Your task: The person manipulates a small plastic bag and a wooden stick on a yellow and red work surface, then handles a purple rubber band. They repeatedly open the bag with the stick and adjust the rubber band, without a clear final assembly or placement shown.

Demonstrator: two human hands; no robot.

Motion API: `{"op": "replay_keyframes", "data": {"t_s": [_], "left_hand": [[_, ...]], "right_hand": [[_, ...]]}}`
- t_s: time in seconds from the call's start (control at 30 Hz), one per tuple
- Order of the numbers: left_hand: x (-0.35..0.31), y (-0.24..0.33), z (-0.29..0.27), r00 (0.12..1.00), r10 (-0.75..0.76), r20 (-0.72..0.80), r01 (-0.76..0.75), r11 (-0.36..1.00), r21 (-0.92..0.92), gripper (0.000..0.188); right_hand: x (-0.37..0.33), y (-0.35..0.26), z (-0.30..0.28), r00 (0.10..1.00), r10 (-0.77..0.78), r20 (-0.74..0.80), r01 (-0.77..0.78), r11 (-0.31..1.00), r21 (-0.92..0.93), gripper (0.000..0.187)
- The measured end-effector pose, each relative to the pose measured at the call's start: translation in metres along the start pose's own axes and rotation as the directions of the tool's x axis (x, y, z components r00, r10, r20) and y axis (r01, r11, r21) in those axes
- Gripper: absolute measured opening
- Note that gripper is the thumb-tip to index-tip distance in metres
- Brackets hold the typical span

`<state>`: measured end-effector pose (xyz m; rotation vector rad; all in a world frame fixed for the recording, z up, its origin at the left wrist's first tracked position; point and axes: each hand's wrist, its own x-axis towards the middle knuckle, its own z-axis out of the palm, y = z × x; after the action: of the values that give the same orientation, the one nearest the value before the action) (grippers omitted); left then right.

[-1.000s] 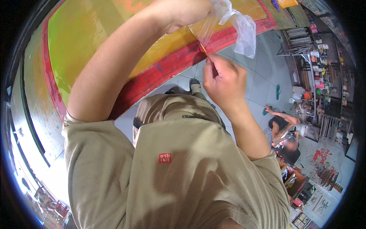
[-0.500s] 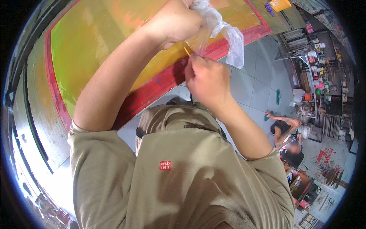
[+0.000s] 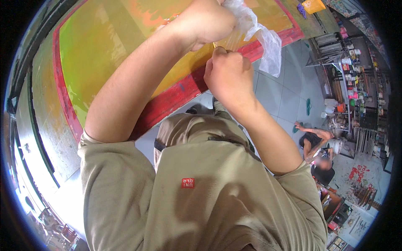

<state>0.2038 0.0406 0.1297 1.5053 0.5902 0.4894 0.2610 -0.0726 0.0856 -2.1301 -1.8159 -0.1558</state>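
My left hand (image 3: 214, 24) is closed over the far side of a red-framed printing screen, gripping a clear plastic bag (image 3: 271, 49). The bag's loose end hangs to the right, past the frame's edge. Just below it, my right hand (image 3: 230, 75) is closed with the thumb pressed on the fingers. A thin yellow stick (image 3: 215, 44) pokes out of its top toward the bag; the rest is hidden in the fist. Beneath both hands lies the screen's yellow-green mesh (image 3: 96, 62), wet-looking and shiny, within a red wooden frame (image 3: 171, 100).
At the top right, a yellow container (image 3: 313, 6) stands beside a purple cloth-like thing (image 3: 301, 11). Shelves (image 3: 345, 79) with several bottles and jars line the right. A person (image 3: 316, 144) sits low there, near green slippers (image 3: 308, 106) on the tiled floor (image 3: 272, 92).
Both hands and the bag appear slightly farther right and up, while the whole view has also shifted a little. Less of the yellow stick shows above my right hand.
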Motion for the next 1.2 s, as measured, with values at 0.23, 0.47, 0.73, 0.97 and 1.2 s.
{"op": "replay_keyframes", "data": {"t_s": [0.23,0.47,0.73,0.97,1.2], "left_hand": [[-0.006,-0.005,-0.002,0.994,0.111,0.007,-0.110,0.987,-0.114,0.028],[-0.008,0.001,-0.005,0.995,0.086,0.052,-0.081,0.992,-0.097,0.031],[-0.015,0.006,0.001,0.995,0.094,-0.020,-0.095,0.994,-0.050,0.030],[-0.012,0.004,0.000,0.996,0.089,0.023,-0.086,0.991,-0.106,0.029],[-0.014,0.005,0.001,0.994,0.104,-0.023,-0.105,0.993,-0.062,0.031]], "right_hand": [[-0.011,0.005,0.003,0.997,0.005,-0.075,-0.003,0.999,0.032,0.010],[-0.017,0.007,0.002,0.995,0.042,-0.086,-0.038,0.998,0.050,0.009],[-0.025,0.009,-0.001,0.993,0.078,-0.084,-0.071,0.995,0.073,0.008],[-0.027,0.009,-0.005,0.991,0.108,-0.078,-0.098,0.988,0.116,0.007],[-0.029,0.011,-0.007,0.990,0.128,-0.060,-0.122,0.987,0.104,0.005]]}}
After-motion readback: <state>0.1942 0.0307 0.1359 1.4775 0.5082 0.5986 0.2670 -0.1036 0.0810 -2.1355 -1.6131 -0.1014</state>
